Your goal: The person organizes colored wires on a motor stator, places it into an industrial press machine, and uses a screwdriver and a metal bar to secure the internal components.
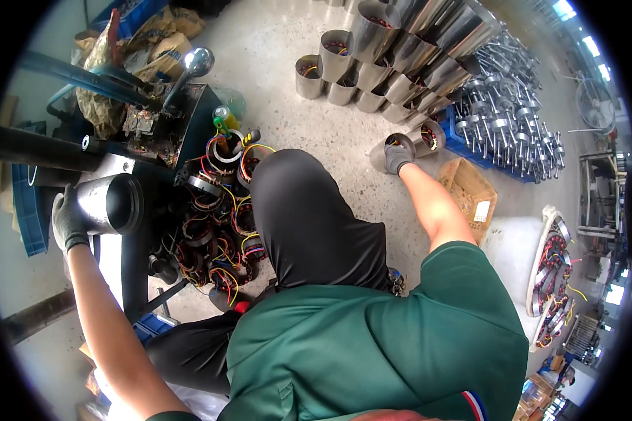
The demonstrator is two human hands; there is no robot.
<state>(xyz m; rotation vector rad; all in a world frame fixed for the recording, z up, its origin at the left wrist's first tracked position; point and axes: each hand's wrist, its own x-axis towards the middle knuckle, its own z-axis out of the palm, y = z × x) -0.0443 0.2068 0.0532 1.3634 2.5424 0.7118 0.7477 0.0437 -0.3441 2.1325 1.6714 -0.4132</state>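
Observation:
My left hand (69, 221), in a grey glove, is curled against the back end of a shiny metal cylinder (107, 203). This cylinder lies sideways at the machine, its dark hollow mouth turned right. My right hand (398, 157), also gloved, reaches far out to the floor and grips the rim of a steel motor housing (378, 156). Its fingertips are partly hidden at the opening. Touching that one on its right is another steel housing (430, 137) with red windings inside.
Wound stator cores (214, 231) with coloured wires are heaped beside my knee. Steel housings (373, 42) stand stacked ahead. Rotors with shafts (502, 116) fill a blue crate (463, 144). A cardboard box (463, 184) sits near my right forearm; a ball-ended lever (198, 62) rises from the machine.

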